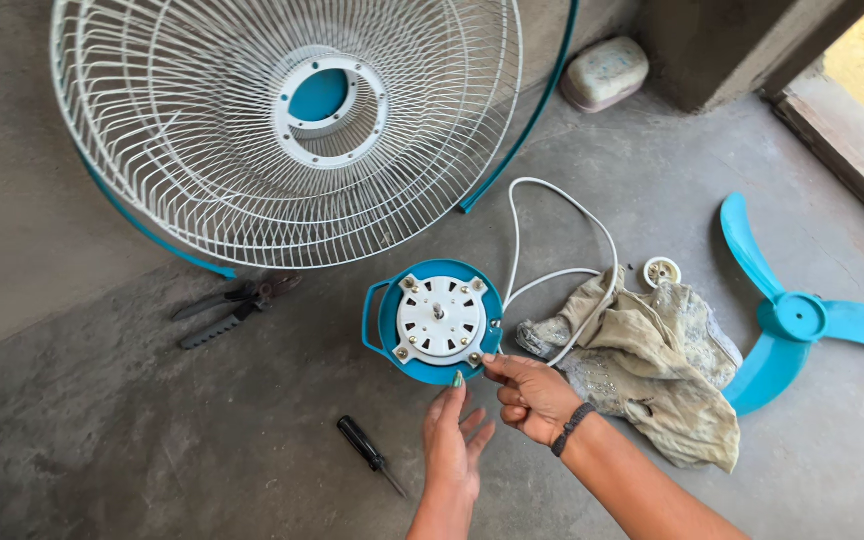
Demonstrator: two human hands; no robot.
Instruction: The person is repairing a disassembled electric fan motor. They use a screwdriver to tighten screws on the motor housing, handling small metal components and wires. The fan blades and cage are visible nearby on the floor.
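while both hands sit at the near edge of the fan motor [440, 320], the motor lies just beyond them, away from the person, on the concrete floor [202, 440] about in the middle of it. the right hand [532, 395] is the nearer one: its grip is pinched together at the motor's lower right corner, where a small screw post stands, but i cannot tell if something tiny is held between the fingertips. the left hand [455, 440] has its fingers apart, and one fingertip touches the blue rim at the bottom of the motor.

the motor lies flat with its face up, so the short shaft in the centre points up toward the camera. it has a white, roundish plate with slots and four corner screw posts, and it sits in a blue housing with a handle loop on the left side. a white cable [552, 250] goes from its right side in a loop over a dirty cloth [652, 360].

the white wire guard [282, 130] lies toward the far left of the floor, the blue blade [802, 320] near the right edge. pliers [237, 305] lie left of the motor, and a black screwdriver [372, 455] lies just left of the left hand.
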